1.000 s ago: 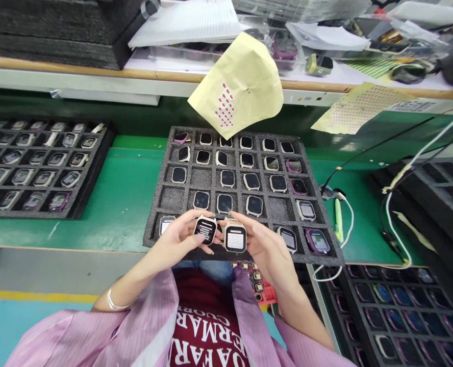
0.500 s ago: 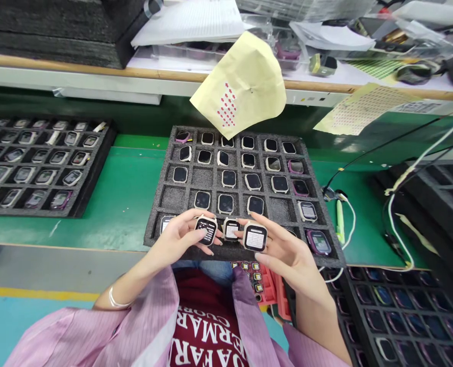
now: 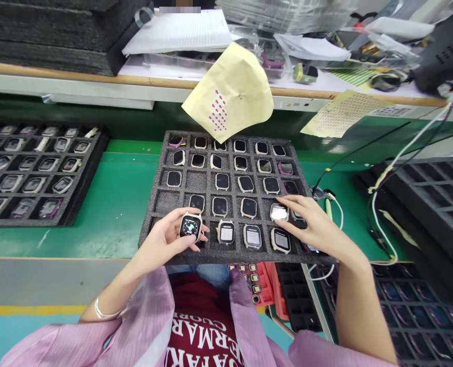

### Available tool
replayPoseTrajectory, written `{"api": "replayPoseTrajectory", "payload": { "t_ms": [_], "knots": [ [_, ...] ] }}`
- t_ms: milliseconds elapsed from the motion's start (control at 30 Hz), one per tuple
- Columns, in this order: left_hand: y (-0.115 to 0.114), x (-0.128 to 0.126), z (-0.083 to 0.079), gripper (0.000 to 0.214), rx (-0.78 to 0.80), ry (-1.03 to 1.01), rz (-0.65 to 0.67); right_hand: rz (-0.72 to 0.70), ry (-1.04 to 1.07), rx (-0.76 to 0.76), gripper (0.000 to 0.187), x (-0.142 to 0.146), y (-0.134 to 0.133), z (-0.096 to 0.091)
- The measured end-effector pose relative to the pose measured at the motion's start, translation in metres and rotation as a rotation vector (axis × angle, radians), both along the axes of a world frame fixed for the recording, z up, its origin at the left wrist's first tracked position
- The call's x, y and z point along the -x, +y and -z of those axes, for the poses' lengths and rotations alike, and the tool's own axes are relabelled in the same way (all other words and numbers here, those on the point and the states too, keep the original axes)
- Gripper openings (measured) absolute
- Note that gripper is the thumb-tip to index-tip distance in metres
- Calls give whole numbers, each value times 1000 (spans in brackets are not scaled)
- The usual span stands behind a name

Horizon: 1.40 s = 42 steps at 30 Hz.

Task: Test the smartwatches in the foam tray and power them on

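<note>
A dark foam tray (image 3: 194, 182) with square compartments lies in front of me, most of them holding strapless smartwatches. My left hand (image 3: 173, 234) is closed on a smartwatch (image 3: 191, 227) with a lit round dial, held over the tray's front left. At the fourth row, toward the right, my right hand (image 3: 306, 219) pinches another smartwatch (image 3: 279, 212) by its edges, at a compartment; glare whitens its screen. Between the hands, in the front row, sit watches with lit pale screens, among them one watch (image 3: 226, 232) near the middle. My right hand partly covers the tray's right column.
Another filled foam tray (image 3: 39, 173) lies at the left, with green bench top between. White cables (image 3: 387, 183) loop at the right beside stacked black trays (image 3: 433, 204). A yellow sticker sheet (image 3: 234, 92) hangs from the shelf over the tray's back edge.
My right hand has moved right with its smartwatch to the fourth-row compartment. My left hand has shifted slightly left, and its watch's screen went from a list to a dial.
</note>
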State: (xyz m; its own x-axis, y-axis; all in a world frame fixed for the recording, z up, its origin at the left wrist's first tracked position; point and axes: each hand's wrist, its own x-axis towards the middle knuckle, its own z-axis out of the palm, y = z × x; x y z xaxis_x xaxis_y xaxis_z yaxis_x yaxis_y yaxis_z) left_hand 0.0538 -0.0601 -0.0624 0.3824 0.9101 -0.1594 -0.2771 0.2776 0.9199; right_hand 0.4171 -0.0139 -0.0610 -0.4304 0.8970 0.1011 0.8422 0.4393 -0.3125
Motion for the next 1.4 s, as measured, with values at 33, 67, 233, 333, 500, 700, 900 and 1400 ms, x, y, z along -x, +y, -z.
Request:
{"api": "replayPoseTrajectory", "payload": {
  "t_ms": [33,67,233,333,500,700,900,1400],
  "knots": [
    [0,-1,0,43,2,4,-3,-2,-14,-40,43,6,-1,-3],
    [0,-2,-1,43,4,9,-8,-6,-24,-74,39,14,-2,-5],
    [0,-9,1,48,-5,72,-56,44,-269,-90,27,80,0,-3],
    [-3,-12,2,57,12,140,-27,222,-409,-97,30,105,4,3],
    [-12,-11,3,63,40,206,-19,293,56,9,29,106,-8,3],
    [-18,-14,7,69,83,255,-85,287,313,11,34,108,-26,12],
    [-23,-17,5,82,87,350,-134,81,1125,294,27,115,-35,2],
    [-24,-21,-3,44,143,184,-197,57,1720,1051,68,144,-73,9]
  ]
}}
